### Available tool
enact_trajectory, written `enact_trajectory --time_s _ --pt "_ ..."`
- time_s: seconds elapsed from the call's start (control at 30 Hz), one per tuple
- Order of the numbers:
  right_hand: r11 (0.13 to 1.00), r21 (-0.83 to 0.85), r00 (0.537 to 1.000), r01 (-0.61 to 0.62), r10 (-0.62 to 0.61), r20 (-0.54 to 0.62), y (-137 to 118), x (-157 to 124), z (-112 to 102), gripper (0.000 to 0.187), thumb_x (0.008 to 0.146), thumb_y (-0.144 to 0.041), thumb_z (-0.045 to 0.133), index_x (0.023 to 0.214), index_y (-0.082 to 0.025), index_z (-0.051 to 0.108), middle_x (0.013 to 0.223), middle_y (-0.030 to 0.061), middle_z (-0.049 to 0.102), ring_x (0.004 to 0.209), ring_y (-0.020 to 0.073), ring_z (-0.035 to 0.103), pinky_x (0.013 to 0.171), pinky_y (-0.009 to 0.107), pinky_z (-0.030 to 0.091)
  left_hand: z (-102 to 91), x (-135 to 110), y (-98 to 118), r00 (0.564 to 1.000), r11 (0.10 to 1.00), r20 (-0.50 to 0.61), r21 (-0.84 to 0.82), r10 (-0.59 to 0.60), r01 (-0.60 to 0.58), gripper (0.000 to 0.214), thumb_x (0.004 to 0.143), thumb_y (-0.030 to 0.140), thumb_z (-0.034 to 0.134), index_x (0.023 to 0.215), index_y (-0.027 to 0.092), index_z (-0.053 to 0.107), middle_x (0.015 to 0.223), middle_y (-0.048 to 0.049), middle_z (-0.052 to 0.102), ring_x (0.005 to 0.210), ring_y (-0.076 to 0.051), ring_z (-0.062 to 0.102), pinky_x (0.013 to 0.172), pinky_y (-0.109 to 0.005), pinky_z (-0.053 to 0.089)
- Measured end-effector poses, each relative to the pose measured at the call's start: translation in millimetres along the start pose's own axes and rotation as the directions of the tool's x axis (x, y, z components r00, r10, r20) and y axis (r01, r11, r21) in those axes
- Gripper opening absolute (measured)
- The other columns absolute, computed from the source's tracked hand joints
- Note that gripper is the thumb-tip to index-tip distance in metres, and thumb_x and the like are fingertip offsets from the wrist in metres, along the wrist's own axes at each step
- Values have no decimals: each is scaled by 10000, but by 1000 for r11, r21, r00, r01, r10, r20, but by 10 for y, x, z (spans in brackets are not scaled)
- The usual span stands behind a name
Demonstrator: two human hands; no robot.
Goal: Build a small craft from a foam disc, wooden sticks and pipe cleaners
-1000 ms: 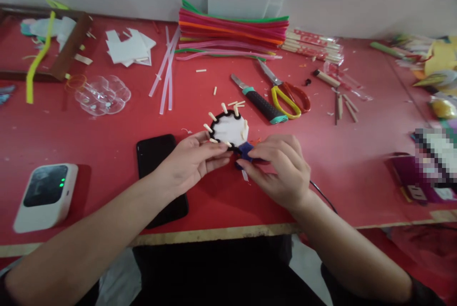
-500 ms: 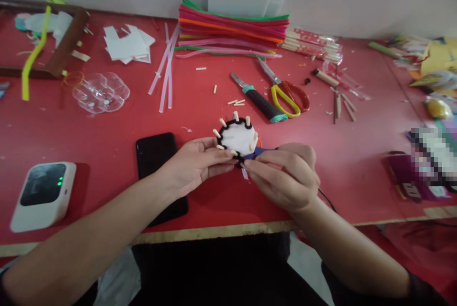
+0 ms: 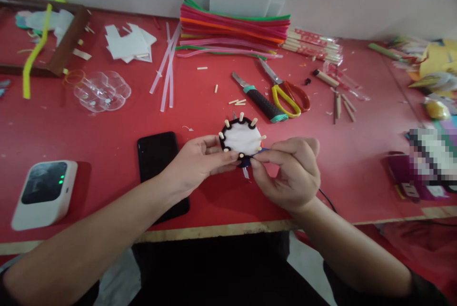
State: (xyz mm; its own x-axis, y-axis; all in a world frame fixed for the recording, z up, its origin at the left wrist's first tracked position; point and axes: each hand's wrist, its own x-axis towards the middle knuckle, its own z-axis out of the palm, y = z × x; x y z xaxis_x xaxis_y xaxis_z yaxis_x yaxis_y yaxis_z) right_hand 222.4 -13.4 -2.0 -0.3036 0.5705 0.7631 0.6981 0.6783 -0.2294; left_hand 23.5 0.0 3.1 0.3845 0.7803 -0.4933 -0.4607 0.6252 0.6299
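Between my hands is a white disc [image 3: 243, 138] with several short wooden pegs standing around its rim. A black fuzzy strip, like a pipe cleaner [image 3: 222, 143], winds around the pegs on the left and far side. My left hand [image 3: 205, 156] grips the disc's left edge, thumb on top near the front pegs. At the front right edge, my right hand [image 3: 291, 168] pinches the black strip's end between thumb and finger. Something blue and orange lies beneath the disc, mostly hidden. A black phone [image 3: 159, 153] lies flat beside my left wrist.
Scissors [image 3: 285, 94] and a black-handled knife [image 3: 262, 101] lie beyond the disc, near cut wooden pieces. Behind them is a bundle of coloured pipe cleaners [image 3: 235, 27]. At left are a clear flower-shaped tray [image 3: 103, 92] and a white device [image 3: 44, 194]. Brown sticks [image 3: 338, 105] lie right.
The disc has shifted slightly right and tilted to face upward more. My right fingers have moved a little right along its front edge, the strip still between them.
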Motion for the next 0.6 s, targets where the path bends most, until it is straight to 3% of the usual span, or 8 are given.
enact_trajectory --time_s 0.3,0.6 --pt "1000 15 999 1 0 -48 5 2 14 139 836 -127 775 878 -214 675 811 -9 637 659 122 584 658 346 446 -23 -10 11 999 995 14 94 29 -31 316 688 168 918 970 136 780 956 -59 801 896 -175 755 946 -387 616" --pt "998 17 998 -54 55 -32 55 14 2 156 831 -172 805 865 -224 662 801 -6 616 685 142 599 688 358 461 -32 1 25 1000 996 4 88 24 -24 322 676 156 924 966 147 784 902 -28 802 834 -141 763 853 -290 638"
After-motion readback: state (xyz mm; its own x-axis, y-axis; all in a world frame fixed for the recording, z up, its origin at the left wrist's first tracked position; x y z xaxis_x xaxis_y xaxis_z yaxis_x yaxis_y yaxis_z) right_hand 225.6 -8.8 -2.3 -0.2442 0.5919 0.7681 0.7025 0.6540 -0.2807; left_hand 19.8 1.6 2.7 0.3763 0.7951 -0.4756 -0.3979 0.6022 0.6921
